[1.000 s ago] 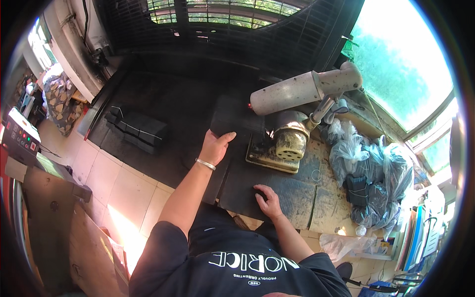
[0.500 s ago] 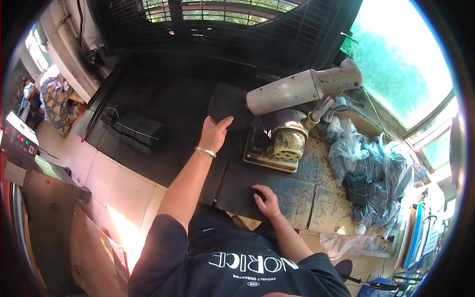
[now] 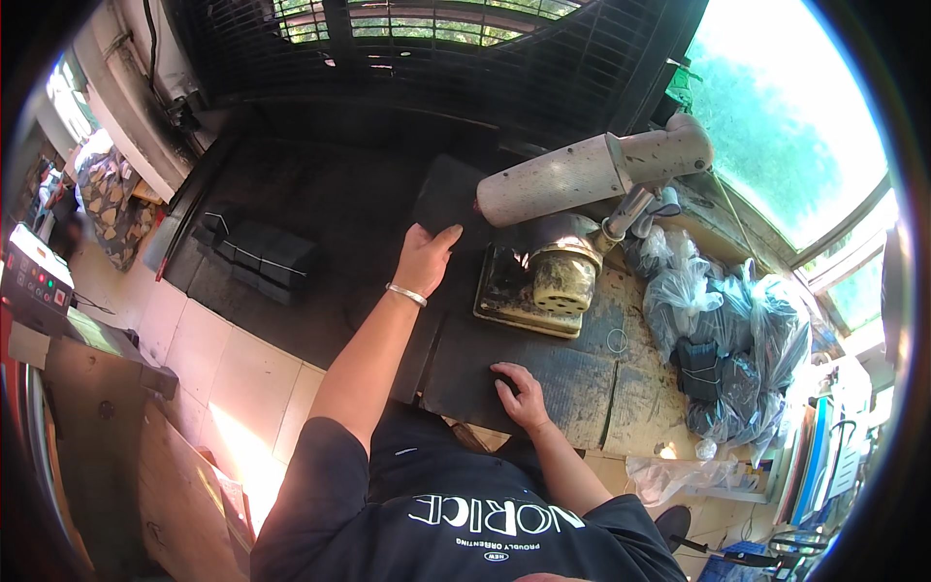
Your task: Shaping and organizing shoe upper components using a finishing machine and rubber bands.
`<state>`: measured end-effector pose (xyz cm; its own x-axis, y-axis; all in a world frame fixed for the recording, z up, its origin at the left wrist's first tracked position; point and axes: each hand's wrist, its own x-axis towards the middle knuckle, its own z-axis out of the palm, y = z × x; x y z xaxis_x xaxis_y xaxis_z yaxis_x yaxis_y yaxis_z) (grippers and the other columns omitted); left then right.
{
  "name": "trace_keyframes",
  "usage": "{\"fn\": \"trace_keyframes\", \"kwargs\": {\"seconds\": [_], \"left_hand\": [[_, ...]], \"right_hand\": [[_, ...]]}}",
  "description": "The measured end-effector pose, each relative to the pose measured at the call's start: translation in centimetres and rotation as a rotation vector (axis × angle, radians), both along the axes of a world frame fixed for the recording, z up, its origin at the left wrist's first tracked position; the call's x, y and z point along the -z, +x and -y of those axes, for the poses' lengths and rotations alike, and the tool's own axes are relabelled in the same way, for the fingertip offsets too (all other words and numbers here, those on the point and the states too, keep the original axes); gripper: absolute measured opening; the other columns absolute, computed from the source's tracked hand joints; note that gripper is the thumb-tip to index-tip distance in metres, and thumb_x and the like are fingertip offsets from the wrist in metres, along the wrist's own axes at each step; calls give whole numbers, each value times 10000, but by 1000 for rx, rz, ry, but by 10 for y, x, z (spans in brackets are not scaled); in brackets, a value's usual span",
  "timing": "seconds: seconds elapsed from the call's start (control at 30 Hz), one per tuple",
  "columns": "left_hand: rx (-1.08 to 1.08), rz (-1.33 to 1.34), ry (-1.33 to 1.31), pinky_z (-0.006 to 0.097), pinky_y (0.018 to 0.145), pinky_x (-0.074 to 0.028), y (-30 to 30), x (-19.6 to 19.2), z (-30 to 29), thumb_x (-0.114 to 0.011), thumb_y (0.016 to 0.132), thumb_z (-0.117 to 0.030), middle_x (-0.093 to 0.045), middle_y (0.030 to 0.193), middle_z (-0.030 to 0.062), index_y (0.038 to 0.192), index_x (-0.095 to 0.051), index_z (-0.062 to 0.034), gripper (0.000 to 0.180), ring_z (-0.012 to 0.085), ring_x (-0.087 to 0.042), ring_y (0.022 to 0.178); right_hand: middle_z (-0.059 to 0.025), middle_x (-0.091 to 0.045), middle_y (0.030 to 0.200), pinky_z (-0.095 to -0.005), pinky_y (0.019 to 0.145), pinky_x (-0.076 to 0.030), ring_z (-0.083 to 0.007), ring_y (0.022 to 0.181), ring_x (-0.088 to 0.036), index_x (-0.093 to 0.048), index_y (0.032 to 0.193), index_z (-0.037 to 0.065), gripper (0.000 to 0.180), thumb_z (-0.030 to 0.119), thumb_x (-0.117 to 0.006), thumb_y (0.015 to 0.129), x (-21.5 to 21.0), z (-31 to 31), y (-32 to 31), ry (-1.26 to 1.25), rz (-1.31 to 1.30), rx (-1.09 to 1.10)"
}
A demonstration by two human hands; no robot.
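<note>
Two bare hands are at the dark bench [image 3: 359,189], with one black plate [image 3: 449,186], one motor unit [image 3: 562,278], one grey cylinder [image 3: 553,182], two strapped black bundles and one thin ring [image 3: 617,341]; the bulging clear bags [image 3: 727,310] overlap too much to count. The plate, flat, matt and roughly four-sided, is just above the frame's centre, gripped at its lower edge by the left hand [image 3: 425,260], thumb sticking out to the right, other fingers mostly hidden. Lower down, the right hand [image 3: 524,396] rests on the bench with fingers curled; whether they pinch anything I cannot tell. The cylinder crowds the plate's right side, the yellowish motor unit sitting below it. One bundle [image 3: 264,257] lies at left of centre, the other [image 3: 698,371] among the bags at right
</note>
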<state>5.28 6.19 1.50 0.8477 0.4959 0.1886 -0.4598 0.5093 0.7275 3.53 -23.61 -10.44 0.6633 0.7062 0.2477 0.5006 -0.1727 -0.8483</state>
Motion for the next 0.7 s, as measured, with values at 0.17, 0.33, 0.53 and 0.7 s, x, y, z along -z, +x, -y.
{"fn": "trace_keyframes", "kwargs": {"seconds": [0.17,0.33,0.53,0.7], "left_hand": [[16,-20,25,281,783,-510,-7,11,-2,-668,874,19,-682,985,75,986,-648,1,115,148,-659,901],[-18,-71,49,209,513,-323,-16,6,8,-716,857,-53,-594,836,-46,935,-628,-65,118,24,-465,637],[51,-49,13,302,886,-511,-31,7,6,-657,885,11,-681,1084,90,1094,-641,19,209,166,-655,993],[82,-25,-7,285,866,-498,-38,-2,18,-671,877,3,-669,1093,69,1115,-627,9,242,143,-635,985]], "right_hand": [[-148,-666,1140,-401,960,-482,-336,1100,-612,-669,1129,82,298,100,-655,832,-1,0,0,-6,6,-4],[-146,-668,1135,-400,961,-481,-335,1099,-613,-668,1125,80,292,98,-653,834,1,0,-1,0,13,-3],[-152,-667,1137,-402,965,-480,-339,1096,-614,-668,1123,74,290,98,-653,834,-4,-2,-2,0,16,-10],[-152,-666,1138,-402,969,-478,-340,1101,-610,-667,1121,74,287,100,-654,835,0,1,-1,-16,16,1]]}}
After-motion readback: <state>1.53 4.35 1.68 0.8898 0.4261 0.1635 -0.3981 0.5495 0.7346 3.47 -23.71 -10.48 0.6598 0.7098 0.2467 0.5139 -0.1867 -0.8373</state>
